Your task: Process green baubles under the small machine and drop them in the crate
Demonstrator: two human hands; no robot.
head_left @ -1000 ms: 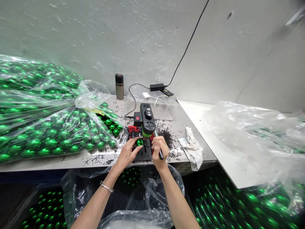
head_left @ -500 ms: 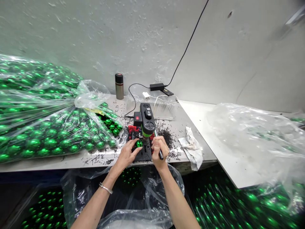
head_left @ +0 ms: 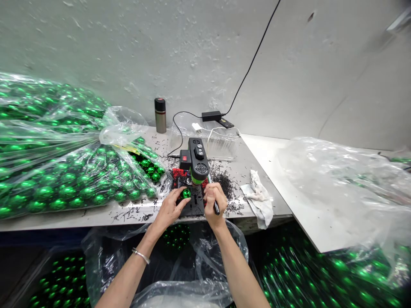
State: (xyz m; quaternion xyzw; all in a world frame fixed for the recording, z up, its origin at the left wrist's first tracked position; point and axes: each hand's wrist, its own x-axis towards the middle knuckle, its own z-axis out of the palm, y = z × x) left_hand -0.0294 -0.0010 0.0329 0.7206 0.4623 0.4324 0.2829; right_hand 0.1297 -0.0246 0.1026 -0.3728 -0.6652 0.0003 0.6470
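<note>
Between thumb and fingers, my left hand point(head_left: 170, 208) holds a shiny green ball point(head_left: 186, 193), like a bauble, over the black slotted base point(head_left: 195, 205) of a small bench press. The press's black head point(head_left: 198, 158), with a green band underneath, stands just behind the ball. My right hand point(head_left: 214, 203) is wrapped round the lever handle point(head_left: 216, 208) on the press's right side; its black tip sticks out below my fist. Red pieces point(head_left: 179, 173) lie around the base. What is under the press head is partly hidden.
Clear bags of green balls point(head_left: 67, 179) cover the table's left. A flask point(head_left: 160, 115), power adapter point(head_left: 212, 116) and clear plastic tray point(head_left: 221, 147) stand behind the press. Black scraps point(head_left: 222, 184) and a crumpled cloth point(head_left: 257, 199) lie right. An open plastic bag point(head_left: 167, 273) hangs below the edge.
The green ball and my left fingertips have shifted very slightly left. My right hand stays on the lever, and the press looks the same.
</note>
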